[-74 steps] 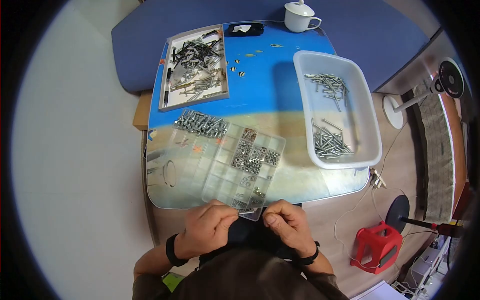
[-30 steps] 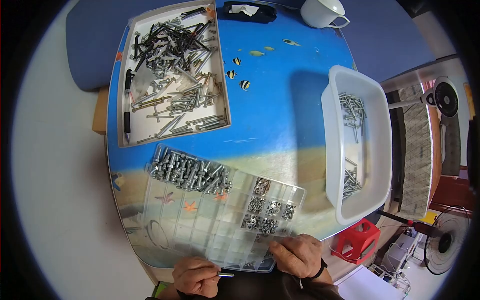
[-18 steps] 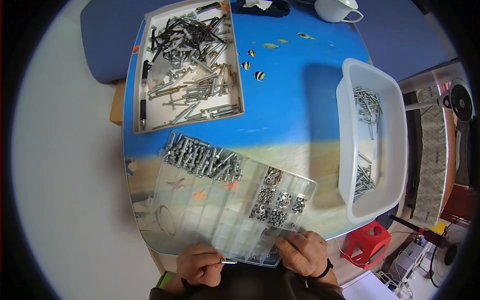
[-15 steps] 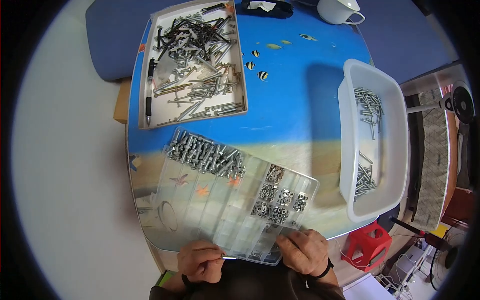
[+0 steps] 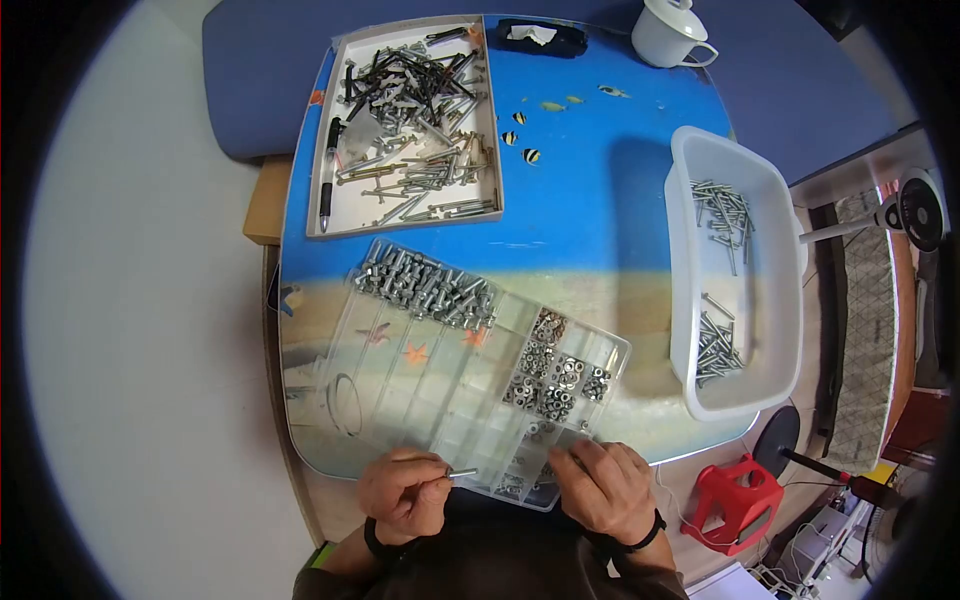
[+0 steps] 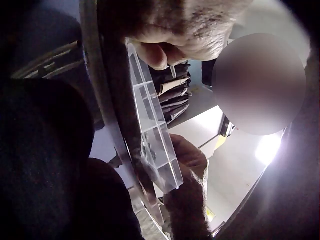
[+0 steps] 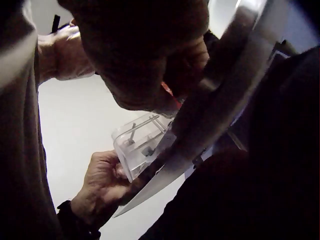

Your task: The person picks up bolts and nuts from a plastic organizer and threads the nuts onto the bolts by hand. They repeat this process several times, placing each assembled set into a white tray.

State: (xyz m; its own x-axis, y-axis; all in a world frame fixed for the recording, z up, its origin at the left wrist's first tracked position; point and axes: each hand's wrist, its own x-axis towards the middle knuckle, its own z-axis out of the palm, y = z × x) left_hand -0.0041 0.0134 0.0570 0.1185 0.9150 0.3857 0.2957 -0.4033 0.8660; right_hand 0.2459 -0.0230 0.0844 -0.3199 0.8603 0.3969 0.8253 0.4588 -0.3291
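Note:
Between thumb and fingers, my left hand [image 5: 405,493] pinches a short silver bolt [image 5: 464,473] just off the near edge of a clear divided case [image 5: 465,412]. The bolt [image 6: 173,71] also shows under the left hand [image 6: 185,32] in the left wrist view. My right hand [image 5: 608,492] has bent fingers over the case's near right compartments; its fingertips are hidden, so whether they hold anything is unclear. Nuts and washers [image 5: 555,403] fill several compartments of the case. Many silver bolts [image 5: 425,285] lie at its far left end.
A white tray [image 5: 500,180] of mixed screws, bolts and a pen [image 5: 327,190] lies at the back left. At the right stands a white plastic tub [image 5: 683,300] with two piles of long screws [image 5: 725,215]. A lidded cup [image 5: 668,35] and black pouch [image 5: 565,40] are at the back.
Since the oldest frame, my right hand has moved from beside the near edge onto the case's compartments. The left hand still pinches a bolt. The head view has shifted.

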